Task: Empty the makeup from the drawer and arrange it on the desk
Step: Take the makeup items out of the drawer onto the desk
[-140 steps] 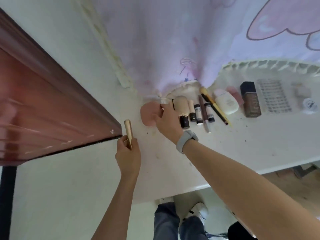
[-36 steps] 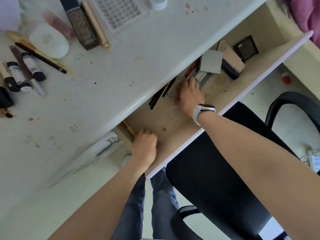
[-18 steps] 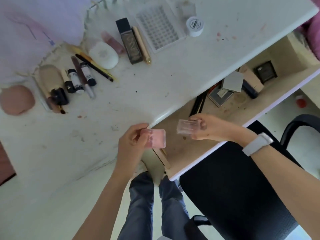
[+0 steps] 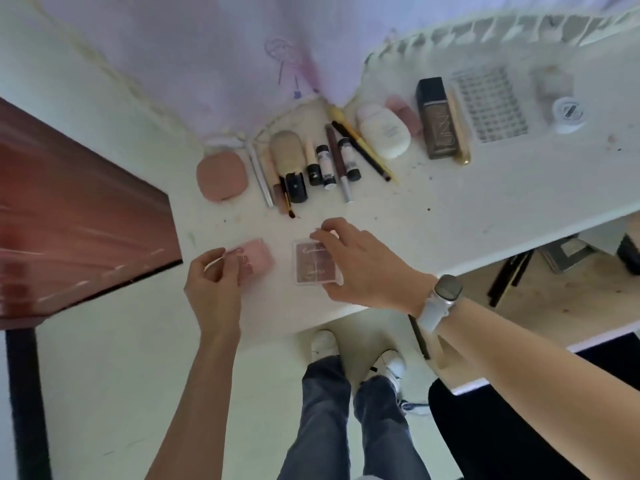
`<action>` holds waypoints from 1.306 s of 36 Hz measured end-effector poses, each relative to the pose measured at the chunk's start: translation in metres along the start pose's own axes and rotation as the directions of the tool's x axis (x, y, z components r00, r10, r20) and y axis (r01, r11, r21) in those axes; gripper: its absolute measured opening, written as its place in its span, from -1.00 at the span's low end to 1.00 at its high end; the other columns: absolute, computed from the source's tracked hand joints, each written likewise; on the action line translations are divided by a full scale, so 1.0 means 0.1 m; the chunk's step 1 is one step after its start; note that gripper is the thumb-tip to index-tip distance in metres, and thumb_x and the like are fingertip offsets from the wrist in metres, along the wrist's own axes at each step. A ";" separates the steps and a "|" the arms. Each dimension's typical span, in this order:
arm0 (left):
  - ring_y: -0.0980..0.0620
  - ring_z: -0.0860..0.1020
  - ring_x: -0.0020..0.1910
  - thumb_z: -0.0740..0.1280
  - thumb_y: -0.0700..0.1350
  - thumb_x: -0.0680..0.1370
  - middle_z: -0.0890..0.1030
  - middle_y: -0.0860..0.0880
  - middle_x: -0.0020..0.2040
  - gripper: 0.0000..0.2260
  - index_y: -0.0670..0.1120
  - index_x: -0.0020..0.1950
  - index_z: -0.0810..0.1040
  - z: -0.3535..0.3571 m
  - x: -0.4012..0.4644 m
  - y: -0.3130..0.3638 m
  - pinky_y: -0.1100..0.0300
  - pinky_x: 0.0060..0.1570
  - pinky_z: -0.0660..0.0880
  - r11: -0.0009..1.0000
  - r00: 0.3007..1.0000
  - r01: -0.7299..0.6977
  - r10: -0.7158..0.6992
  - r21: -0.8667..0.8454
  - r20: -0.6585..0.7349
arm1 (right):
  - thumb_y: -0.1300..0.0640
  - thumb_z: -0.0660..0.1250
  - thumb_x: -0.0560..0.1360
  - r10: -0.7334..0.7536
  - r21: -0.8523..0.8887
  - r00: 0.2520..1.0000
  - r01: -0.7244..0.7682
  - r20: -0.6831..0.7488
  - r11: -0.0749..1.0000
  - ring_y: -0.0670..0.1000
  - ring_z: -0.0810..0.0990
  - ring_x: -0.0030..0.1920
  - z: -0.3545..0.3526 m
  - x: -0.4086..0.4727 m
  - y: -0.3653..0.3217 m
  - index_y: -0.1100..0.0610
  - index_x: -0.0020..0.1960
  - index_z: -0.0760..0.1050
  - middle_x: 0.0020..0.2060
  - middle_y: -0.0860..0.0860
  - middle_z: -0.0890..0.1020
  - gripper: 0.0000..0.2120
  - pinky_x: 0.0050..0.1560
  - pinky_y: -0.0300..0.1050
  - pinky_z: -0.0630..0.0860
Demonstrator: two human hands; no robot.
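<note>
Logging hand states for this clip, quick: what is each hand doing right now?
Left hand: pinches the pink blush compact at its near end, on the desk.
Right hand: fingers curled round the clear-lidded eyeshadow palette, setting it on the desk.

Left hand point(image 4: 213, 289) — lower centre-left of the frame, forearm rising from the bottom edge. Fingers curled, thumb and fingertips pinching the near end of a pink compact point(image 4: 254, 263); knuckles face the camera.

Right hand point(image 4: 360, 268) — centre of the frame, forearm entering from the lower right corner on a diagonal. White-strapped watch point(image 4: 440, 299) on the wrist, face up. Fingers bent and spread, tips at the upper edge of a clear-lidded palette point(image 4: 313, 263), thumb at its lower edge; palm arched over its right side.

Hands apart, side by side. Both legs and white shoes visible at the bottom centre.
</note>
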State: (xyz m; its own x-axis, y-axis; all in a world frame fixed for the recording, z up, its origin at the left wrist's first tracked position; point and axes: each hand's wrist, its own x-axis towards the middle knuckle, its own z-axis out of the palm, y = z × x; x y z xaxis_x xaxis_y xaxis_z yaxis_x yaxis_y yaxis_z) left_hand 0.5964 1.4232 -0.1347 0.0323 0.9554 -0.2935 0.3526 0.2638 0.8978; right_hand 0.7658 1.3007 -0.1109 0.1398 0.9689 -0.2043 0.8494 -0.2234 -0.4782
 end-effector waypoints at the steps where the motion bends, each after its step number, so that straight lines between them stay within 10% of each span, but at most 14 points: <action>1: 0.24 0.58 -0.23 0.34 -0.16 0.53 0.64 -0.01 -0.12 -0.91 -0.01 0.01 0.50 -0.05 0.08 -0.02 0.46 -0.29 0.45 1.000 1.000 -0.008 0.008 0.029 -0.006 | -0.01 0.33 0.44 -0.011 -0.037 1.000 0.012 0.014 0.999 0.08 0.41 0.12 0.03 0.11 -0.07 0.15 0.44 0.15 0.34 0.08 0.23 -0.33 0.10 -0.11 0.37; 8: 0.08 0.51 -0.09 0.29 -0.13 0.55 0.58 -0.02 0.00 -0.81 -0.13 0.14 0.52 -0.17 0.38 -0.06 0.57 -0.15 0.30 0.911 0.969 -0.241 0.243 0.335 0.036 | 0.17 0.27 0.48 0.007 -0.132 0.999 -0.002 0.039 0.991 0.15 0.35 0.22 0.16 0.68 -0.38 0.16 0.42 0.16 0.34 0.12 0.22 -0.45 -0.01 -0.01 0.51; 17: -0.07 0.43 0.23 0.32 -0.23 0.52 0.50 -0.10 0.24 -0.79 -0.17 0.15 0.54 -0.21 0.42 -0.09 0.19 0.21 0.27 0.713 0.881 -0.468 0.425 0.522 0.209 | 0.52 0.24 0.34 0.008 -0.059 0.995 -0.014 -0.102 0.998 0.30 0.46 0.06 0.33 0.72 -0.54 0.29 0.21 0.44 0.25 0.29 0.37 -0.54 -0.39 -0.07 0.43; 22: -0.15 0.47 0.25 0.35 -0.28 0.49 0.53 -0.15 0.26 -0.76 -0.21 0.16 0.58 -0.27 0.32 -0.20 -0.04 0.12 0.40 0.553 0.789 -0.602 0.523 0.576 0.323 | 0.46 0.28 0.30 -0.004 -0.148 0.986 -0.021 -0.168 0.989 0.26 0.51 -0.06 0.37 0.72 -0.59 0.31 0.14 0.50 0.12 0.24 0.53 -0.59 -0.20 0.10 0.51; 33: -0.11 0.23 0.46 0.17 -0.15 0.54 0.29 -0.18 0.46 -0.58 -0.23 0.39 0.37 -0.24 0.39 -0.26 -0.11 0.24 0.30 0.518 0.824 -0.560 0.432 0.647 0.366 | 0.18 0.27 0.40 -0.052 -0.362 0.981 -0.020 -0.188 0.932 0.09 0.49 0.23 0.48 0.75 -0.61 0.21 0.23 0.51 0.26 0.12 0.52 -0.60 0.11 -0.05 0.44; 47: -0.13 -0.08 0.52 0.18 -0.05 0.59 -0.02 -0.16 0.55 -0.45 -0.16 0.52 0.08 -0.10 0.43 -0.18 -0.27 0.41 -0.11 0.409 0.800 -0.600 0.315 0.687 0.511 | 0.10 0.10 0.55 0.046 -0.349 0.998 -0.060 -0.049 0.935 0.14 0.14 0.45 0.34 0.71 -0.42 0.08 0.51 0.07 0.51 0.07 0.11 -0.45 0.31 0.14 0.11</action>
State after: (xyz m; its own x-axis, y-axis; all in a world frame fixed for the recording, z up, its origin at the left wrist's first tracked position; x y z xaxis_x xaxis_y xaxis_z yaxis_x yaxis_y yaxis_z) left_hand 0.5815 1.4604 -0.1602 0.6149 0.7795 -0.1195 0.7675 -0.5569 0.3174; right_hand 0.7223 1.3752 -0.1345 0.2036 0.9616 -0.1840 0.9634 -0.2302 -0.1372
